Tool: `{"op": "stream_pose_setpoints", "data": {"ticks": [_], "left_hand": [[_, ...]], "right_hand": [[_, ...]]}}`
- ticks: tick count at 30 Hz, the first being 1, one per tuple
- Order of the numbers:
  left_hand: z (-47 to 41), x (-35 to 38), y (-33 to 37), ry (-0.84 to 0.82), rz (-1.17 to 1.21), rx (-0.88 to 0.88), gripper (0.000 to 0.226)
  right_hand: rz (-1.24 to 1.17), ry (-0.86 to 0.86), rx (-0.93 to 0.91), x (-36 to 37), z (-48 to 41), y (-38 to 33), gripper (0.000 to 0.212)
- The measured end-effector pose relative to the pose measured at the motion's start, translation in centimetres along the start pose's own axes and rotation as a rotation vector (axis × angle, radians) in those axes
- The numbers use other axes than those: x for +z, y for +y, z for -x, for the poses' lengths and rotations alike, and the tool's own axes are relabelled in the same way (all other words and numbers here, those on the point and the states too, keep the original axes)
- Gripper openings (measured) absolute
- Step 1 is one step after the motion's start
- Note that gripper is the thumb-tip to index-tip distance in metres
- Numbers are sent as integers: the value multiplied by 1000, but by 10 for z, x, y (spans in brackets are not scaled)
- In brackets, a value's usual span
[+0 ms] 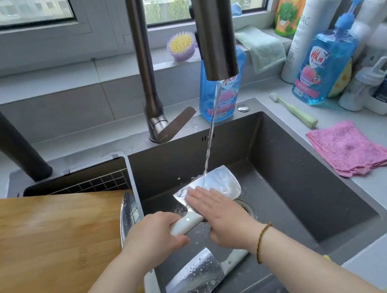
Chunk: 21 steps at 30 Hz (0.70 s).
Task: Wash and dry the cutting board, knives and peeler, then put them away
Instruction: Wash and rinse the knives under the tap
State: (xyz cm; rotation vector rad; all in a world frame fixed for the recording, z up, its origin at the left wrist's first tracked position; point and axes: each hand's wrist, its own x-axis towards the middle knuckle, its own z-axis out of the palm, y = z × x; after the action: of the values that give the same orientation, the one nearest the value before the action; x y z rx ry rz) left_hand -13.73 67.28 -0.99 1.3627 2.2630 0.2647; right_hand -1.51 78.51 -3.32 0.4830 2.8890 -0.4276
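Cleaver (pixel 220 180) rinsed under running water in the sink (pixel 311 190).
The cutting board (pixel 40 263) is laid at the sink's left; a second knife (pixel 195 280) is leaned inside. The cleaver's white handle is gripped by the left hand (pixel 152 239); the blade is pressed by the flat right hand (pixel 220 216).

Cleaver (pixel 222 181) handle in left grip (pixel 151 237), right grip (pixel 220 210) flat on blade

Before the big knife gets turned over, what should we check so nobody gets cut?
1. Left hand grips the cleaver by its handle: ok.
2. Right hand flat on the blade, fingers straight: ok.
3. Water lands on the blade: ok.
4. Which way the sharp edge faces: cannot tell.
5. Second cleaver lying in the sink under the arms: not ok.
6. Pink cloth on the counter for drying: ok.
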Motion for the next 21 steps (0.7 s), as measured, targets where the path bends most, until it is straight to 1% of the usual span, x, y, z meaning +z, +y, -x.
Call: {"op": "stream_pose_setpoints", "data": {"ticks": [3,4,5,8,9,10,11,12,13,14,15,16,17,18,19,20,21], "left_hand": [[1,-1,-2,-3,16,-12,26],[1,0,-1,-4,18,-14,26],[0,1,0,0,23,-16,27],[-1,3,3,23,69,-45,32],[-1,2,4,24,88,-55,33],[0,2,4,23,107,-64,33],[2,2,4,28,130,-76,33],[3,3,3,40,159,-93,32],[5,3,3,58,194,-112,31],[5,4,3,73,230,-134,30],[5,4,4,92,273,-152,29],[5,6,5,96,323,-170,28],[4,8,8,98,378,-179,28],[3,10,11,107,432,-178,27],[3,13,15,120,480,-164,26],[4,17,20,133,520,-147,27],[5,20,24,145,547,-121,28]], "right_hand": [[38,58,187,-6,2,21,74],[37,70,218,-7,3,21,72],[22,69,196,-7,4,16,72],[-31,-1,41,0,6,-8,73],[-24,10,45,1,6,-6,73],[-10,49,95,3,5,-1,72],[-26,121,197,5,6,6,69],[-108,247,358,5,7,12,66],[-272,376,559,4,9,15,63],[-517,468,729,2,12,14,60],[-823,473,850,-2,14,10,57],[-1143,396,908,-7,14,3,54],[-1386,274,913,-10,14,-7,54],[-1507,153,883,-10,12,-15,55],[-1539,57,827,-10,10,-23,54],[-1543,-2,772,-11,8,-30,52],[-1543,-21,729,-9,6,-33,48]]}}
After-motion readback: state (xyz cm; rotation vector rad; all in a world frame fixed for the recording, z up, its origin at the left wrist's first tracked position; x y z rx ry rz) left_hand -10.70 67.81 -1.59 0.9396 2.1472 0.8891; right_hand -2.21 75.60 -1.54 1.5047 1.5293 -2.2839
